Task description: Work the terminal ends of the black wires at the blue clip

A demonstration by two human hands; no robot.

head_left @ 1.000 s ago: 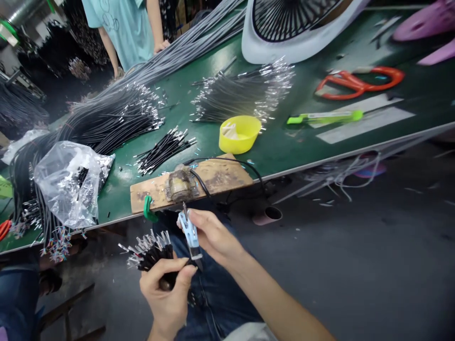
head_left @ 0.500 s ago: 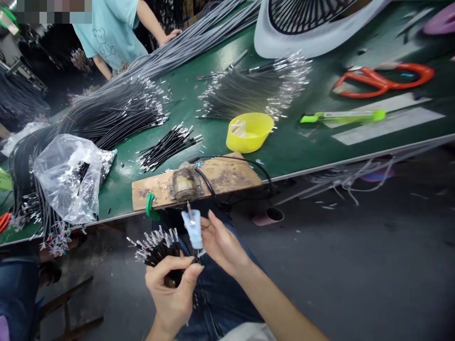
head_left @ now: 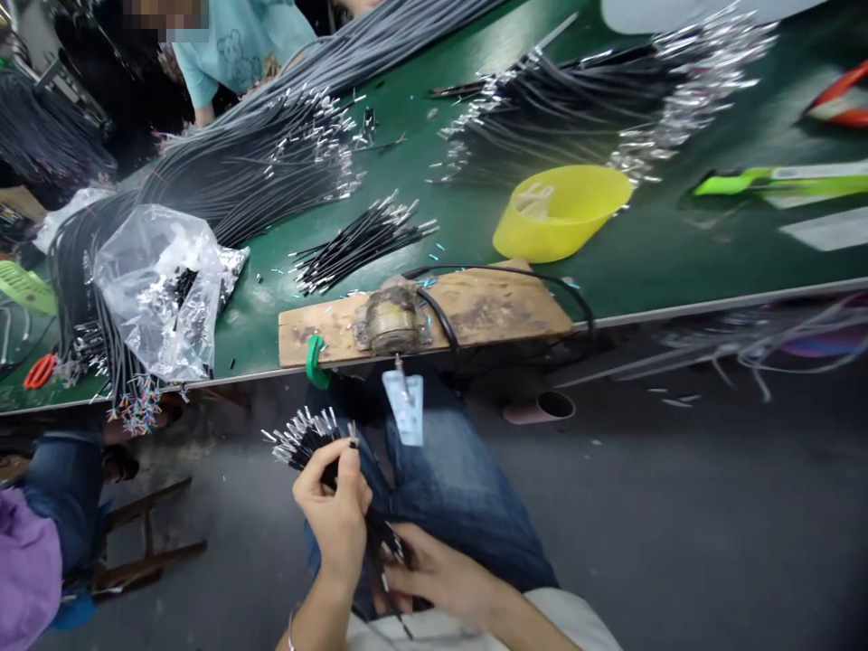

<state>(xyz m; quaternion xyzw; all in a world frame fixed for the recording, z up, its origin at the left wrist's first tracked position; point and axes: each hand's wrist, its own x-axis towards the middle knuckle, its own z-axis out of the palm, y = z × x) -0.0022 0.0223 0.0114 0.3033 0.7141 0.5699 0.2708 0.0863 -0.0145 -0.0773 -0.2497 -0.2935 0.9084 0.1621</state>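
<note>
A bundle of black cables [head_left: 305, 440] with bare silvery ends is gripped in my left hand [head_left: 337, 515]; thumb and forefinger pinch one cable end upright apart from the rest. Lower down, my right hand [head_left: 440, 570] closes around the other end of the same bundle, its fingertips partly hidden. Beyond my hands, a small motor [head_left: 391, 316] is fixed on a wooden board [head_left: 488, 303] at the table edge. From its shaft hangs a light blue tag-like piece [head_left: 407, 407], which neither hand touches. A green clamp [head_left: 316, 363] sits on the board's front edge.
On the green table [head_left: 467, 221] lie a short cable pile [head_left: 363, 242], longer cable bundles [head_left: 271, 163], a clear plastic bag [head_left: 159, 289], a yellow ring-shaped container [head_left: 562, 212] and a green cutter [head_left: 779, 181]. Another person [head_left: 244, 45] is across the table. A wooden stool [head_left: 149, 542] stands left.
My right hand has left the light blue piece and moved down to the lower end of the bundle. My left hand still holds the cables. The view has shifted.
</note>
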